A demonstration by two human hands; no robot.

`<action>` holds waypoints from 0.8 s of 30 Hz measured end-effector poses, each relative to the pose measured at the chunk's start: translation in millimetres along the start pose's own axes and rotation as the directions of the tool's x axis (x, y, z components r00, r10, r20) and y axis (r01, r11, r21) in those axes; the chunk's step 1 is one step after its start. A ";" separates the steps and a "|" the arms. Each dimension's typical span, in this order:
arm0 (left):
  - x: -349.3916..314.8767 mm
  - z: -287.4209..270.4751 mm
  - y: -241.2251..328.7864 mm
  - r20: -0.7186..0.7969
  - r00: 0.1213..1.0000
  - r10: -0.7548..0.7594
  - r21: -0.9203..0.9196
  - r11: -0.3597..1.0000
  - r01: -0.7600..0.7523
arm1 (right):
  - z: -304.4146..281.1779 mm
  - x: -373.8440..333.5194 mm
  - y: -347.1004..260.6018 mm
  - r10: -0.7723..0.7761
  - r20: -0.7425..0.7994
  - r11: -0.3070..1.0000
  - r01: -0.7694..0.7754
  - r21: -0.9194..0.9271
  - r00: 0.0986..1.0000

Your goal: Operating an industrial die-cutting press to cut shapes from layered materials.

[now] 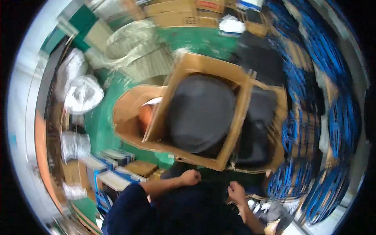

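My left hand (190,177) is curled into a loose fist just below the near edge of an open cardboard box (213,163), apart from it. To the right, my right hand (236,192) is also closed, in front of my dark shirt. Nothing shows in either hand, though motion blurs the picture. Inside the box lies a large rounded black bundle (201,113), its kind unclear. The box sits tilted, overlapping a second cardboard box (280,105) with black items (254,145) at its right and a third open carton (125,105) with an orange object (145,114) at its left.
Coils of blue cable (290,176) are stacked along the right side. Pale woven sacks (135,43) and cardboard boxes (170,17) stand at the back of the green floor (188,39). White plastic-wrapped bundles (83,94) line the left, with blue-and-white boxes (115,178) nearer me.
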State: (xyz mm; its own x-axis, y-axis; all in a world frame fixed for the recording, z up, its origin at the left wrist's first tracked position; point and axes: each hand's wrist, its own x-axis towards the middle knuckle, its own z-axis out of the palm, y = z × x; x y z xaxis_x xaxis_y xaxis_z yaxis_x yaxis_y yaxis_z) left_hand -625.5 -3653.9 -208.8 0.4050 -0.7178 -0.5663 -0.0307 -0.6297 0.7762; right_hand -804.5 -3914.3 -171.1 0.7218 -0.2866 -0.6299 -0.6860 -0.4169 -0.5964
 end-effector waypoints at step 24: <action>-274.8 -163.3 -205.3 -0.465 0.457 -0.758 -0.808 0.574 0.131 | 93.1 156.6 -212.7 -0.084 0.566 0.797 0.396 -0.456 0.820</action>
State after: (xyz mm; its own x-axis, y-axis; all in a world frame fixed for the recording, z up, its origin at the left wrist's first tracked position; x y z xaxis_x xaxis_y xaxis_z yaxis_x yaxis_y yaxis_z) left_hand -581.3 -3278.9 -167.3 0.6332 0.2874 -0.7186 0.7738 -0.2156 0.5956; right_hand -554.1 -3790.2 -189.3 0.5978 0.2877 -0.7482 -0.2191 -0.8392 -0.4977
